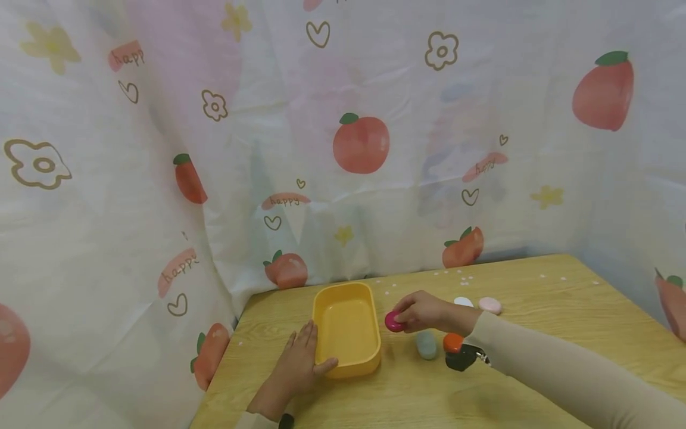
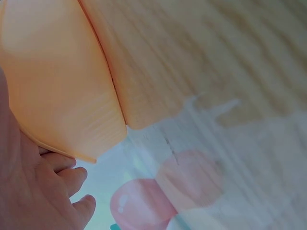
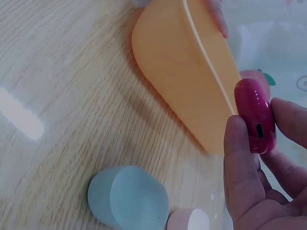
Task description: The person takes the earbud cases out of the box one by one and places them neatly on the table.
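Observation:
A yellow rectangular plastic box (image 1: 347,372) stands on the table, its inside bare. My left hand (image 1: 300,363) holds its near left corner, the thumb over the rim. In the left wrist view, bent fingers (image 2: 72,179) lie under the rim against the outer wall. To the right of the box, my right hand (image 1: 426,311) pinches a glossy magenta earbud case (image 3: 255,115) between thumb and fingers, above the table. A small dark slot shows on the case. Below that hand is a grey-green rounded case (image 1: 426,345), also in the right wrist view.
An orange case (image 1: 452,342) and a black case (image 1: 461,358) with a metal clasp lie under the right forearm. Behind it are a white case (image 1: 463,302) and a pale pink case (image 1: 490,305). A fruit-printed curtain (image 1: 375,226) rises behind the wooden table (image 1: 407,393).

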A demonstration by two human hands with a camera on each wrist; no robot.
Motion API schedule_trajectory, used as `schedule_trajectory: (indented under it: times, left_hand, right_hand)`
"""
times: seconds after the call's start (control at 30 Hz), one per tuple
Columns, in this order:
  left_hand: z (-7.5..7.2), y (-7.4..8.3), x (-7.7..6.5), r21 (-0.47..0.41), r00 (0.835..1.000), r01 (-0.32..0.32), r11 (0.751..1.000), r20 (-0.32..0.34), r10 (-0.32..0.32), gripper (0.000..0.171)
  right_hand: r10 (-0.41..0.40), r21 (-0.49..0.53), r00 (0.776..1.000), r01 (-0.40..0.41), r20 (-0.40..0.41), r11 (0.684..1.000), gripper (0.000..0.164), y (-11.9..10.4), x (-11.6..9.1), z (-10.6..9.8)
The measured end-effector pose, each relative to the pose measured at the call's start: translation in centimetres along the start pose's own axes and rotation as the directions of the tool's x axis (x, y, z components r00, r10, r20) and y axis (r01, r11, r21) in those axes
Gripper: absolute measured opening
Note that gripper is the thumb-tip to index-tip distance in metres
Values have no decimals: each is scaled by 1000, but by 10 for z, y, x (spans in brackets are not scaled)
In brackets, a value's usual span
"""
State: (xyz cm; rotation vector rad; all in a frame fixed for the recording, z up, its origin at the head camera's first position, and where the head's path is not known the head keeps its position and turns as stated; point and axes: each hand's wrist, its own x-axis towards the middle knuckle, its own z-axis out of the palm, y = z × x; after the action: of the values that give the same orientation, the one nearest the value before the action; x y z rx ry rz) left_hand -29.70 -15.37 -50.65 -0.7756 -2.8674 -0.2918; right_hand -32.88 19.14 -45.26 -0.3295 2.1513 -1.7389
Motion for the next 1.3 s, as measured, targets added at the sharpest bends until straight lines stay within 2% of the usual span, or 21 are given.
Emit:
schedule_trajectory:
  times: [0.3,0.53,0.87,1.3]
  left_hand:
    - [-2,1,-1,-6,999,23,1000,23,-22,94]
    - [-4,0,0,7,1000,4,1000,4,-4,92]
    - [0,-1,0,5,1000,-11,1000,3,11,92]
    - [-1,-1,1,19,1000,-15,1000,0,15,92]
  right_hand:
    - [5,-11,1000,-5,-7,1000,28,3,-8,-8]
    - [8,16,1000,-8,-29,1000,31,9,-14,-16]
    - [-17,12,1000,17,-8,1000,31,20,-28,-33]
    - [17,-17,999,-18,-29,1000,34,29,-45,-52]
